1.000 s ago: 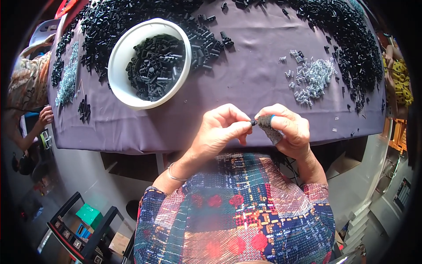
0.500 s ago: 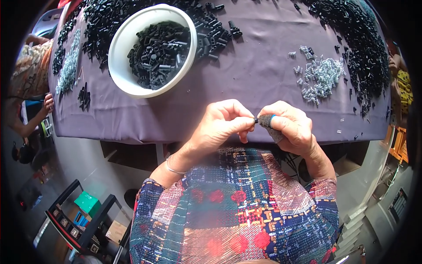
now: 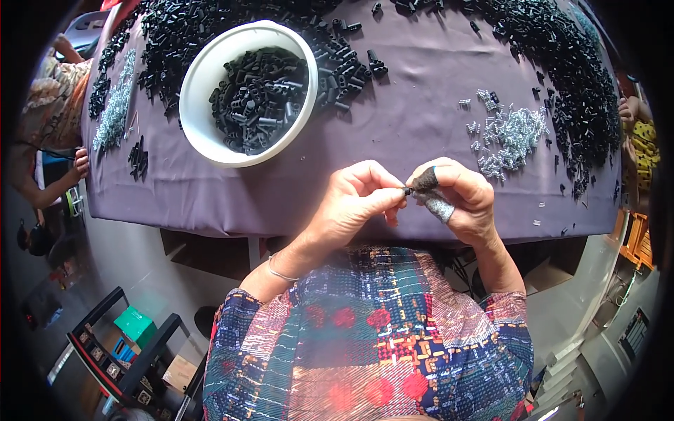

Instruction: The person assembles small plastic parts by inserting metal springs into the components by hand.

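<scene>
My left hand (image 3: 354,200) pinches a small black plastic part (image 3: 408,191) between thumb and forefinger, just beyond the table's near edge. From the other side my right hand (image 3: 463,200) meets the part with curled fingers. A dark cloth finger cover (image 3: 425,180) wraps one of its fingertips, and a grey cover (image 3: 439,207) wraps another. Whatever those right fingertips grip is too small to make out. Farther off on the right lies a pile of small metal springs (image 3: 509,137). Left of centre, a white bucket (image 3: 188,116) holds many short black tubular parts (image 3: 260,105).
A purple cloth (image 3: 393,105) covers the table. Heaps of black parts (image 3: 554,63) spread along the right and back left. More springs (image 3: 116,105) lie far left. Another person's hand (image 3: 81,163) rests at the left edge; another person's hand (image 3: 627,109) shows at right.
My right fingers have shifted around the part, so the grey cover now shows below the dark one. My left hand keeps its pinch. The view has tilted slightly.
</scene>
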`<state>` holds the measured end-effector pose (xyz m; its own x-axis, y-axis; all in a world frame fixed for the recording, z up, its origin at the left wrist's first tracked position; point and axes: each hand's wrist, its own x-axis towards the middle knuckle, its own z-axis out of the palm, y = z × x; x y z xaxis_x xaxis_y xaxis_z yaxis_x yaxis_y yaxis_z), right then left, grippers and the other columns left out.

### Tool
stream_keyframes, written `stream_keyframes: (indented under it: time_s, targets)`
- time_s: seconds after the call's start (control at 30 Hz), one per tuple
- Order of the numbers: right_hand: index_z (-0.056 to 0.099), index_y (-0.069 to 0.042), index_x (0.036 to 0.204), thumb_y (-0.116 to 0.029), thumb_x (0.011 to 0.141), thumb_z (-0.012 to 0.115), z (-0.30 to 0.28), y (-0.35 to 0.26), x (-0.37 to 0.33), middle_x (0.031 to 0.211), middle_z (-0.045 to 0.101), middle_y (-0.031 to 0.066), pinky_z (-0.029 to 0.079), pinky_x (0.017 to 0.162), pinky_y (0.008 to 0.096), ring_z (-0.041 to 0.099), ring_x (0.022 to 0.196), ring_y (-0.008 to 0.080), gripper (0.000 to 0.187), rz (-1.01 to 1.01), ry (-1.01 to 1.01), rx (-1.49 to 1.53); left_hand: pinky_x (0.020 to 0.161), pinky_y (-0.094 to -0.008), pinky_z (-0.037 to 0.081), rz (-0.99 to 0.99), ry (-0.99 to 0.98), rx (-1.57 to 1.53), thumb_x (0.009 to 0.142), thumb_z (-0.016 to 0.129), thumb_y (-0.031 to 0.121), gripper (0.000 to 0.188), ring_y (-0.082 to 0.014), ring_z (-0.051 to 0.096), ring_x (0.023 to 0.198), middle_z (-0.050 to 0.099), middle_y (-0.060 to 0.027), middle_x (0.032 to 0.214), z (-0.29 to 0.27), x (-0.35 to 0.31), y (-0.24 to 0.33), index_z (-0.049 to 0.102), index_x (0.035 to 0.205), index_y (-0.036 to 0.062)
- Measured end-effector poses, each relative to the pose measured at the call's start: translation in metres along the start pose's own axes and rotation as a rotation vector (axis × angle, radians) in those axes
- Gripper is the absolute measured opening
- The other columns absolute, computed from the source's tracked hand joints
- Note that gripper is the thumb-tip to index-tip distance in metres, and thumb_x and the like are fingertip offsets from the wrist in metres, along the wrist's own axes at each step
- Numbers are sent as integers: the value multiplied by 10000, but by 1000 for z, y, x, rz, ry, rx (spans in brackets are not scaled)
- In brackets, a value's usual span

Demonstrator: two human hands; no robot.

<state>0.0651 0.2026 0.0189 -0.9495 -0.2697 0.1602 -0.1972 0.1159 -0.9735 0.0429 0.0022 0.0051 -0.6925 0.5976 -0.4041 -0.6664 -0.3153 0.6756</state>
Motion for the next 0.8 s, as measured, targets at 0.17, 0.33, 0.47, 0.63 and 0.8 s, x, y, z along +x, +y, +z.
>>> stream_keyframes:
  time_s: [0.17,0.33,0.47,0.63,0.8]
  targets:
    - [606,28,980,107,785,637,5,4,-11,952,632,61,502,810,266,608,885,123,212,271,87,351,624,-274,522,14,24,-8,869,639,56,83,-137,612,685,648,-89,838,0,2,-4,582,898,4]
    - [596,30,1033,62,819,649,9,4,-13,946,629,45,496,804,250,599,898,103,223,341,124,292,630,-275,527,18,39,7,871,637,47,84,-138,618,697,647,-91,843,-1,2,-5,575,904,2]
    - [607,12,1049,8,823,680,14,-9,-7,933,646,27,491,787,232,600,870,84,237,498,199,332,602,-278,533,63,87,26,853,644,20,63,-137,610,653,645,-83,833,1,1,-6,602,897,3]
    - [631,-2,1024,-26,829,687,12,-1,-8,902,663,16,491,738,220,603,807,75,204,494,225,440,624,-273,531,62,83,52,862,646,30,80,-135,614,681,651,-90,858,3,1,-4,587,906,-2]
    - [647,-6,1016,-22,834,677,14,-3,-9,888,665,19,493,696,228,591,774,69,186,549,248,420,645,-266,528,53,90,67,869,644,32,97,-134,623,708,651,-93,863,2,1,-6,572,923,-6]
